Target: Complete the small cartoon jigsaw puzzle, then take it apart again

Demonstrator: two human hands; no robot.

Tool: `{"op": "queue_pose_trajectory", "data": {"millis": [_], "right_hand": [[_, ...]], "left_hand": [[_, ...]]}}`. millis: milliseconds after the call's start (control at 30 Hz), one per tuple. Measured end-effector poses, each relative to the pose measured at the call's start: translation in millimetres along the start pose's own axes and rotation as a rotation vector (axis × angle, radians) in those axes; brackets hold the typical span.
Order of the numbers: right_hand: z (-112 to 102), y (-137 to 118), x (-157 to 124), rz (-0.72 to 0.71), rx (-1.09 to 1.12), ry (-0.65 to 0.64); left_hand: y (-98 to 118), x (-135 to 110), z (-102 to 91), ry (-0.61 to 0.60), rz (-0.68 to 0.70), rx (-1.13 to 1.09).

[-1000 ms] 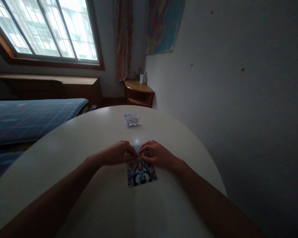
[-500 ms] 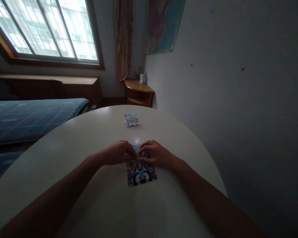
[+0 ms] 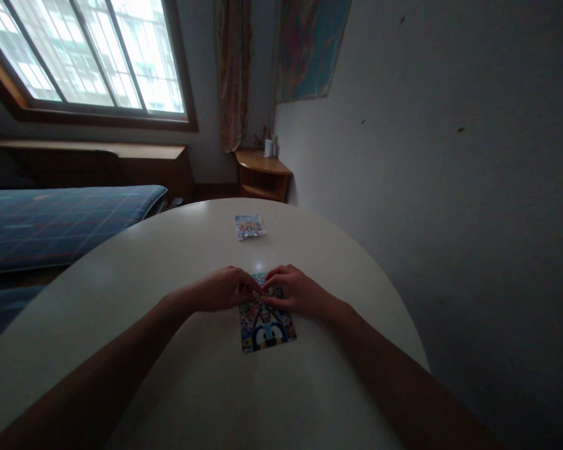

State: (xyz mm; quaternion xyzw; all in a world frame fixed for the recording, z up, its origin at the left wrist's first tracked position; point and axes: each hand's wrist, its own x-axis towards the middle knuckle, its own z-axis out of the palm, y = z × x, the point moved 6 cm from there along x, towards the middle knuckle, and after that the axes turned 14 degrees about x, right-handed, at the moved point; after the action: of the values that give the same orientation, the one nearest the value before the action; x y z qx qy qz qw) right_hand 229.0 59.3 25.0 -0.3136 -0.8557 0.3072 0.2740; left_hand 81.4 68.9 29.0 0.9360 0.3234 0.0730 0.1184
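Note:
A flat, colourful cartoon picture (image 3: 268,337) with a blue dog's face at its near end lies on the white table (image 3: 192,387) in front of me. My left hand (image 3: 228,289) rests over its upper left part, thumb and fingers bent together in a pinch. From the other side my right hand (image 3: 293,290) covers the upper right part, its fingers curled and its thumb close to the fingertips. The two sets of fingertips nearly meet at the picture's upper middle. Anything small between them is hidden or too small to make out.
A smaller creased sheet (image 3: 249,227) with a similar dog print lies farther back on the table. A plaid mattress (image 3: 65,219) is at the left. Behind the table stands a wooden corner shelf (image 3: 263,164); a white wall (image 3: 356,187) runs along the right.
My left fingertips have shifted slightly to the right, closer to my right hand. The picture and the far sheet have stayed in place.

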Motion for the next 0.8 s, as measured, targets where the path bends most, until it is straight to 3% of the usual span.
{"op": "queue_pose_trajectory", "data": {"millis": [167, 533, 667, 800], "right_hand": [[-0.2, 1.0, 0.2, 0.005, -0.014, 0.006], [1.5, -7.7, 5.4, -0.011, 0.184, 0.186], [-0.7, -7.6, 5.5, 0.051, 0.11, 0.223], [0.4, -11.6, 5.3, 0.027, -0.031, 0.178]], "left_hand": [[1.3, -0.6, 0.3, -0.031, -0.008, -0.094], [-17.7, 2.5, -4.6, 0.177, -0.143, -0.322], [-17.9, 2.2, -6.8, 0.197, -0.126, -0.363], [-15.0, 1.6, -10.8, 0.2, -0.088, -0.342]]}}
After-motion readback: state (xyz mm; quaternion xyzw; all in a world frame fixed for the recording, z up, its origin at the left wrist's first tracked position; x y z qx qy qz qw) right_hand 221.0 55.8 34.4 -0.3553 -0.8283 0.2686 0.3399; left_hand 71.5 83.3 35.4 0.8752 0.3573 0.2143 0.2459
